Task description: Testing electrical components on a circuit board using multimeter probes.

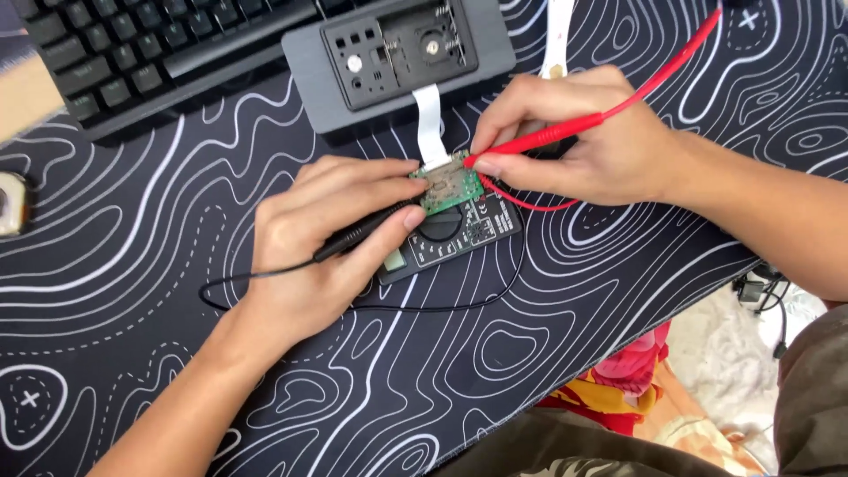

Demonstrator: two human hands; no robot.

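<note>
My left hand (322, 234) grips a black test probe (360, 231), its tip pointing at a small green circuit board (449, 185). My right hand (579, 132) pinches a red test probe (552, 134) whose tip touches the board's right edge. The board rests on top of a black multimeter (459, 237) with a round dial. A white ribbon cable (428, 124) runs from the board up to a grey device housing (397, 57). The black lead wire (424, 307) loops across the mat below the meter.
A black keyboard (150, 49) lies at the top left. The desk mat (177, 177) is black with white contour lines. A small round object (11, 205) sits at the left edge. Off the desk's lower right edge are colourful fabric (623, 380) and a cable plug (753, 290).
</note>
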